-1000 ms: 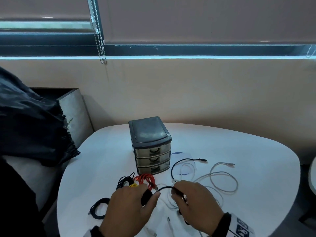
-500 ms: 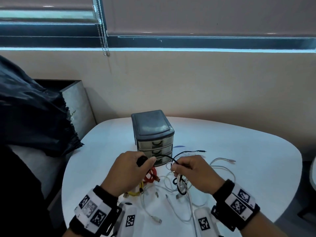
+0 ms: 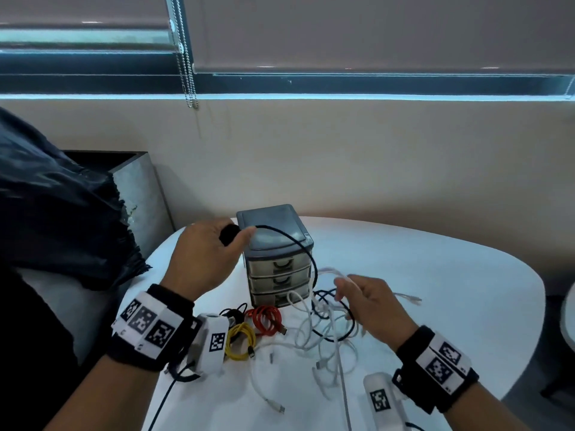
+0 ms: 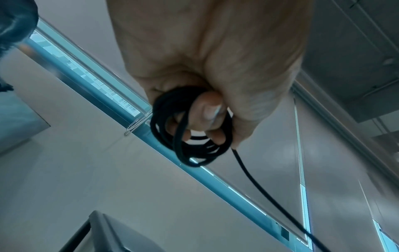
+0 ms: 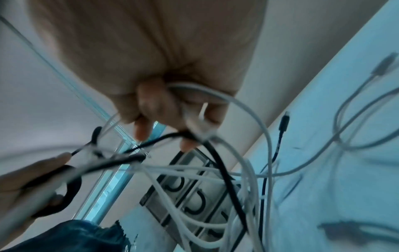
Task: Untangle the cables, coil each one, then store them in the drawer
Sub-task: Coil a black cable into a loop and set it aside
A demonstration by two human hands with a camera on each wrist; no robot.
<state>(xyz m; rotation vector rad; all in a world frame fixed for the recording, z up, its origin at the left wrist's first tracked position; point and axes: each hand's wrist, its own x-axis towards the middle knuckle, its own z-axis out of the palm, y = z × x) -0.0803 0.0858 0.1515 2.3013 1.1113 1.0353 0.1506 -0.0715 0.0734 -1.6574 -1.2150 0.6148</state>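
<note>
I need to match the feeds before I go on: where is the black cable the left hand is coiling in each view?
Head: black cable arcs from the left hand, upper centre, across the drawer unit into the tangle.
Left wrist: centre, its coil looped round the fingers, tail running to lower right.
Right wrist: centre, a blurred dark strand under the right hand.
Shared landmark: the drawer unit; its corner shows at the left wrist view's bottom edge.

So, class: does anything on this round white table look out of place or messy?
Yes. The white cables lie knotted with the black cable before the grey three-drawer organiser, whose drawers are shut. Red cable and yellow cable sit coiled.
</note>
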